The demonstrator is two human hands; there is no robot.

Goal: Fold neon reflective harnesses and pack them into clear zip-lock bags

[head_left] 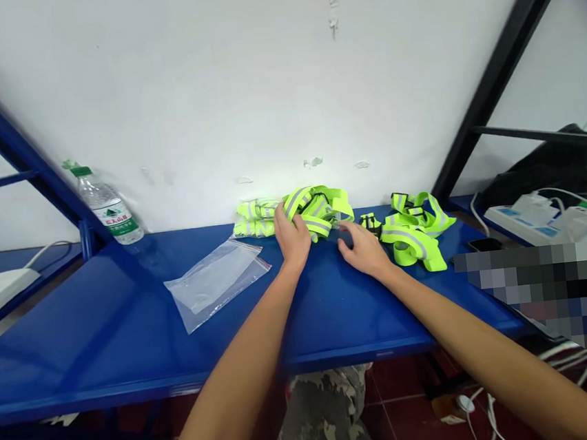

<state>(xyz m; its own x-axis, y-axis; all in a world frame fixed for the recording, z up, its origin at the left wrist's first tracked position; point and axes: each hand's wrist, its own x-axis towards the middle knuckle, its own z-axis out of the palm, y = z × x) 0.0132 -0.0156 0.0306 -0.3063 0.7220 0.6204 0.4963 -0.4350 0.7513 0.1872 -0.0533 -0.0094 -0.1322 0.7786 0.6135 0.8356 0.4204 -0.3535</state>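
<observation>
Yellow-green straps (336,198) with grey stripes: loose heap at centre of frame, back of the counter (100,315), close to the wall (238,80). Folded straps (253,220) just left of it, looks like clear plastic over them.

Left hand (292,237) on the heap, fingers bent over the webbing; can't tell if it's gripping or just pressing. Right hand (362,246) at the heap's lower right, fingers curled, thumb and forefinger a narrow gap apart, nothing clearly between them.

Second strap bundle (413,236) right of the right hand, black buckle (371,223) at its left end. Clear zip bags (219,279) flat on the counter, left of the left forearm. Water bottle (110,206) upper left, well apart.

Handling, best guess: light, soft, floppy webbing, no shape of its own. Not fragile; loops and buckles could snag each other. Take hold across several layers at the middle of the heap; one loop alone would probably pull the rest loose. Bag film likely thin and slippery: pinch at the zip edge.
</observation>
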